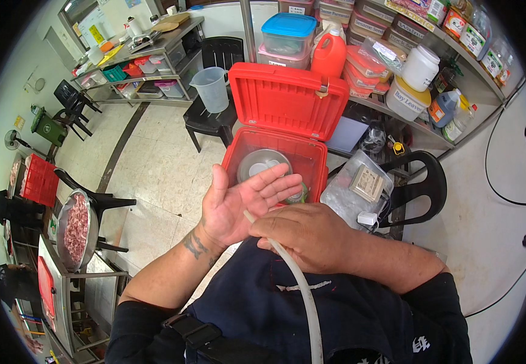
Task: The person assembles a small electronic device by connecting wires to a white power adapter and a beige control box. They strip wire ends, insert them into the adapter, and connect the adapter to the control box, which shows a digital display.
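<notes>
Palm up and fingers stretched out, my left hand (236,200) is raised in front of me with nothing in it. My right hand (308,236) is wrapped around a whitish, translucent hose (304,288). The hose's tip points toward my left palm; whether it touches the palm I cannot tell. From the right hand the hose runs down across my dark shirt and out at the lower edge. Just beyond my hands stands a red cooler box (319,159), its lid (287,100) raised. Inside is a round metal bowl (252,159) with whitish items, partly hidden by my left fingers.
Behind the cooler, a black chair (211,124) bears a clear jug (211,91). A clear plastic tub (345,197) sits by another black chair (433,182) at right. Shelves hold tubs and bottles. At left are a metal bowl of meat (75,233), a steel table and other people.
</notes>
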Demonstrator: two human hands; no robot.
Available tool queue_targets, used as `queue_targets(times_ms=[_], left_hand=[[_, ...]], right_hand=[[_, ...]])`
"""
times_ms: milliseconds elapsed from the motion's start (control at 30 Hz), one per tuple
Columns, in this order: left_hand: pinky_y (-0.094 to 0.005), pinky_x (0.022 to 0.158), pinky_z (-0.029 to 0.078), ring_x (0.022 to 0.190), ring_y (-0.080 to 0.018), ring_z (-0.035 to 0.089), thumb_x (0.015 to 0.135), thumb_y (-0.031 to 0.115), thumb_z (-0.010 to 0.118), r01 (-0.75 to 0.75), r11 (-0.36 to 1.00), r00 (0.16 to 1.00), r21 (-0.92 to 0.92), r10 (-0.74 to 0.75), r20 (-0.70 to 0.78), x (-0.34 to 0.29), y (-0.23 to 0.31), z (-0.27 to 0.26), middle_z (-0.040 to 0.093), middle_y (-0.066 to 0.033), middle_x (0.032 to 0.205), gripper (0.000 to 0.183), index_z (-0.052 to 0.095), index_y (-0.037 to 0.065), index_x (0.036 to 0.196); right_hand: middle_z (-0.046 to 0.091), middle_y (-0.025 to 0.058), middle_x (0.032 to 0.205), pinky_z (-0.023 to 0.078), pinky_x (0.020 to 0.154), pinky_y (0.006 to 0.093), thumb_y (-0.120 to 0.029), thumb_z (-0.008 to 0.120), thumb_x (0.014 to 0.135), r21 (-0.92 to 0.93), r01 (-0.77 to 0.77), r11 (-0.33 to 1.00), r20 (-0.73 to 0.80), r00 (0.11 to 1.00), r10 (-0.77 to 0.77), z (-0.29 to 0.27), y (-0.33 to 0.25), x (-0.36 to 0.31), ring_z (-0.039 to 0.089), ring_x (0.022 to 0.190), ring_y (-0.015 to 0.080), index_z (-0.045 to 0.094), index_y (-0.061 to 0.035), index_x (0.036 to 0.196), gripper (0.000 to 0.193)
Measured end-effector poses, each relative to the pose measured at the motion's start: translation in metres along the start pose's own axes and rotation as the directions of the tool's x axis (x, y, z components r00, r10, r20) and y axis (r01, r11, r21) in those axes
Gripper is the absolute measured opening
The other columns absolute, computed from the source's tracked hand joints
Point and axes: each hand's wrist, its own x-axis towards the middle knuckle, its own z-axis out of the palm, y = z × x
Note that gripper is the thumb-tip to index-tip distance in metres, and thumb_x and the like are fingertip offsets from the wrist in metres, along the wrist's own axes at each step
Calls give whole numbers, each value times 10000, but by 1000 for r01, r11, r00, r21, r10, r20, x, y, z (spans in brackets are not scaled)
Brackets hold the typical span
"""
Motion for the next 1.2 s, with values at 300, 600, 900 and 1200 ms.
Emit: queue_targets(times_ms=[300,600,900,1200], left_hand=[[-512,1207,216,1475,-341,281,816,906,254,-26,998,999,58,24,44,-1,2,-4,298,-237,1582,1155,242,25,1563],[-491,1138,339,1383,-377,438,911,537,628,-503,-64,864,862,-70,499,-25,38,81,479,-219,1457,757,489,16,1441],[-366,759,511,853,-273,657,906,196,682,-281,374,858,884,-314,406,-4,13,85,697,-96,978,273,691,43,1132],[-226,677,360,731,-68,434,860,299,784,374,380,920,846,-34,-391,-25,-4,24,485,43,828,496,624,-2,1220]], right_hand=[[685,71,891,557,717,395,-226,714,879,-20,0,1000,41,999,1,-3,-1,0,695,896,282,650,-118,1016,186],[691,103,983,552,767,412,-233,677,878,37,23,999,98,995,-27,0,22,-18,688,915,303,650,-114,1061,221],[677,135,911,529,763,439,-264,648,904,224,-362,905,143,930,337,67,101,-84,674,885,313,614,-93,1245,383],[652,198,1212,489,997,457,-274,672,848,-240,-947,216,148,184,972,126,252,-337,619,1152,369,616,-83,1210,413]])
